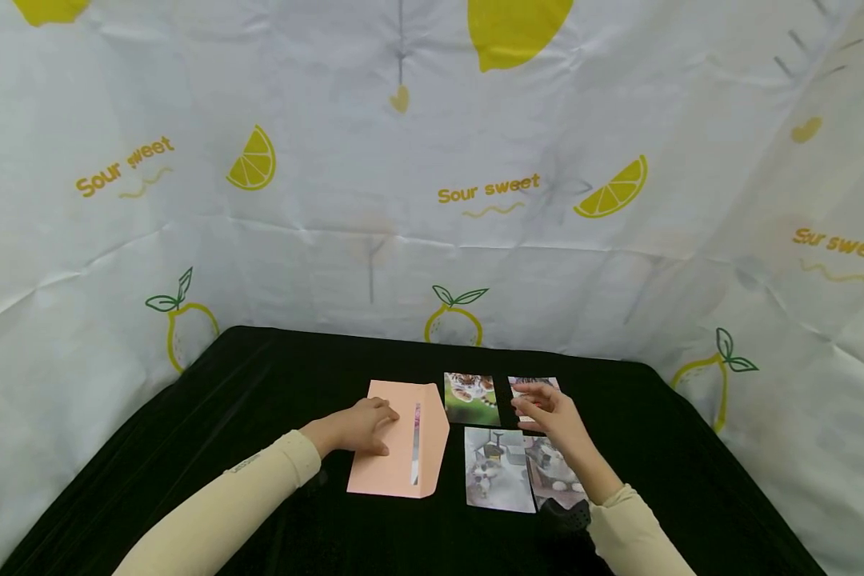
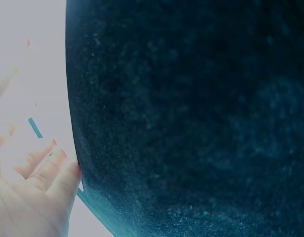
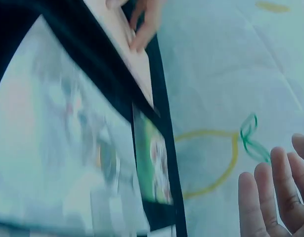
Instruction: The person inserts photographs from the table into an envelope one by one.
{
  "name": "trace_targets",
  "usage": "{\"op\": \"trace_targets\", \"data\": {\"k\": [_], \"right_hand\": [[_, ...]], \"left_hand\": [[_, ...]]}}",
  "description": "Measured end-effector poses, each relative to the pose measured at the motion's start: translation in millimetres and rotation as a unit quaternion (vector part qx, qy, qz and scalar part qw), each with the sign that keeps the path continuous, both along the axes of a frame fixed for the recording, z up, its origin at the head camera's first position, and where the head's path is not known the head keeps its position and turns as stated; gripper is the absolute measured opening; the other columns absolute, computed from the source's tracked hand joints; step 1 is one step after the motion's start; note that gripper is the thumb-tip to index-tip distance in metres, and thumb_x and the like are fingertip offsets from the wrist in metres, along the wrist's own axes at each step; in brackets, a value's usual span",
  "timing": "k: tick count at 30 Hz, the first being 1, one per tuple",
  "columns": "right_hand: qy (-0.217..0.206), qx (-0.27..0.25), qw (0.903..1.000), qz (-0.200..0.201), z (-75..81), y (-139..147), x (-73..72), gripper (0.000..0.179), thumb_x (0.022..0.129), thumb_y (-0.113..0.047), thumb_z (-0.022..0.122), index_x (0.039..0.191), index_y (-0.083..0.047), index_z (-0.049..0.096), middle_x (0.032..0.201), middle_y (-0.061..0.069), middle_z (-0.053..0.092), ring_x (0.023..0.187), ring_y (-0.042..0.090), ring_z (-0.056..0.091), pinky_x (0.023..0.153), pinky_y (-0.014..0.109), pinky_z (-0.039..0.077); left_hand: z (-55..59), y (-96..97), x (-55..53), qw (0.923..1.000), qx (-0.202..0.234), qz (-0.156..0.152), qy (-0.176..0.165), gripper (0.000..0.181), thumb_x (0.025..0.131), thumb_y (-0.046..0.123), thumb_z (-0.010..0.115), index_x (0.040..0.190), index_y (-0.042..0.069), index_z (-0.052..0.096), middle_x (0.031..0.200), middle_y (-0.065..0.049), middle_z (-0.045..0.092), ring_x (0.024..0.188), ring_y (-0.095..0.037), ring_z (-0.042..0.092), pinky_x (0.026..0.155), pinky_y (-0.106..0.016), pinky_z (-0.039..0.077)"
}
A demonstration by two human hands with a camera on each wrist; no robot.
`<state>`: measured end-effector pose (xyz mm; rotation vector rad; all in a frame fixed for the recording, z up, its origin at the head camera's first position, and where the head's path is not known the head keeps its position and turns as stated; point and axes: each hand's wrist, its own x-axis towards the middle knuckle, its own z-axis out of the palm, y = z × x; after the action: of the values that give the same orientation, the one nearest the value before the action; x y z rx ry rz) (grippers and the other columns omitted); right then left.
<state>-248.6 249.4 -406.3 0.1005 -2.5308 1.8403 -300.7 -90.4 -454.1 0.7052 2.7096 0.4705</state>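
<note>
My left hand (image 1: 360, 426) rests on the left part of a salmon-pink envelope (image 1: 396, 480), its fingers spread and slightly bent. A narrow strip of a picture (image 1: 415, 448) shows through a slot near the envelope's pointed flap. Over the right-hand photos hovers my right hand (image 1: 550, 412), fingers loosely bent and nothing seen between them; the right wrist view shows those fingers (image 3: 280, 182) apart. Beneath it lie an upper photo (image 1: 553, 383), partly covered, and a lower right photo (image 1: 547, 464). A tiger photo (image 1: 471, 404) and a pale grey photo (image 1: 500, 480) lie between the hands.
A black cloth (image 1: 295, 360) covers the table. White fabric (image 1: 317, 264) printed with lemons hangs behind and at both sides. A dark device (image 1: 569, 516) sits at my right wrist, close to the lower photos. The left wrist view is partly overexposed.
</note>
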Motion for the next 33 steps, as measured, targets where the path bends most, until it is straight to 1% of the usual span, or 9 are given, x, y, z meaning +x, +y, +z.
{"op": "trace_targets", "data": {"k": [4,7,9,12,15,19,26,31,33], "right_hand": [[0.001,0.030,0.9987,-0.041,-4.0,22.2,2.9,0.042,0.096,-0.021,0.061,0.130,0.003,0.052,0.114,0.020,0.062,0.095,0.016,0.065,0.078,0.030,0.058],[0.002,0.067,0.9961,-0.057,-10.4,41.4,4.4,0.043,0.097,-0.023,0.060,0.129,0.004,0.052,0.113,0.021,0.062,0.096,0.019,0.065,0.079,0.032,0.058],[0.001,0.094,0.9936,-0.064,-16.3,54.8,5.3,0.046,0.096,-0.027,0.061,0.129,0.004,0.053,0.112,0.020,0.063,0.096,0.016,0.064,0.080,0.035,0.058],[-0.017,0.117,0.9905,-0.069,-25.4,73.9,6.9,0.050,0.095,-0.031,0.062,0.130,0.003,0.052,0.109,0.015,0.064,0.093,0.011,0.063,0.082,0.039,0.058],[-0.043,0.126,0.9877,-0.081,-33.0,87.1,9.9,0.050,0.095,-0.029,0.063,0.131,0.004,0.051,0.109,0.015,0.064,0.097,0.017,0.064,0.083,0.041,0.057],[-0.067,0.133,0.9856,-0.081,-39.5,97.8,13.2,0.047,0.095,-0.021,0.062,0.130,0.008,0.050,0.112,0.021,0.062,0.103,0.030,0.063,0.083,0.044,0.057],[-0.118,0.139,0.9803,-0.076,-47.6,103.6,9.4,0.043,0.092,-0.011,0.063,0.127,0.010,0.050,0.102,0.016,0.065,0.091,0.020,0.064,0.079,0.044,0.056],[-0.127,0.152,0.9783,-0.063,-52.5,105.3,6.4,0.047,0.088,-0.009,0.067,0.127,0.012,0.049,0.097,0.012,0.065,0.087,0.017,0.061,0.079,0.044,0.055],[-0.128,0.159,0.9773,-0.057,-54.0,105.7,5.2,0.049,0.087,-0.009,0.069,0.126,0.012,0.049,0.097,0.013,0.063,0.087,0.018,0.060,0.079,0.043,0.055]], "left_hand": [[0.6,-0.5,0.1,1.0000,0.002,-0.001,0.001,0.055,0.084,0.032,0.075,0.133,0.016,0.056,0.151,-0.014,0.037,0.141,-0.034,0.032,0.111,-0.052,0.034],[1.1,-0.8,0.6,1.0000,0.000,-0.001,0.000,0.056,0.084,0.033,0.075,0.134,0.016,0.056,0.151,-0.014,0.037,0.141,-0.034,0.031,0.111,-0.052,0.034],[1.0,-0.9,1.1,1.0000,-0.001,0.000,0.000,0.056,0.084,0.033,0.075,0.134,0.016,0.056,0.151,-0.014,0.037,0.141,-0.034,0.031,0.111,-0.052,0.034],[0.8,-0.8,2.0,1.0000,-0.002,0.001,0.003,0.056,0.084,0.033,0.075,0.133,0.016,0.056,0.151,-0.014,0.038,0.140,-0.034,0.032,0.111,-0.052,0.035],[0.7,-0.5,2.1,1.0000,-0.002,-0.001,0.007,0.055,0.083,0.033,0.076,0.132,0.015,0.057,0.150,-0.014,0.039,0.140,-0.034,0.033,0.110,-0.052,0.035],[0.5,-0.6,0.7,1.0000,-0.002,-0.002,0.006,0.056,0.083,0.032,0.076,0.132,0.016,0.057,0.150,-0.014,0.039,0.140,-0.033,0.033,0.110,-0.051,0.035],[-0.3,-1.7,-0.2,1.0000,-0.001,-0.001,0.002,0.056,0.084,0.034,0.075,0.133,0.017,0.056,0.151,-0.013,0.037,0.141,-0.034,0.032,0.111,-0.052,0.034],[-0.7,-1.2,0.0,1.0000,-0.001,-0.002,0.006,0.056,0.083,0.034,0.076,0.133,0.016,0.056,0.151,-0.014,0.038,0.140,-0.033,0.032,0.111,-0.051,0.035],[0.3,-0.9,0.4,1.0000,-0.001,-0.003,0.004,0.056,0.083,0.033,0.076,0.133,0.016,0.056,0.151,-0.013,0.038,0.140,-0.033,0.032,0.111,-0.051,0.035]]}}
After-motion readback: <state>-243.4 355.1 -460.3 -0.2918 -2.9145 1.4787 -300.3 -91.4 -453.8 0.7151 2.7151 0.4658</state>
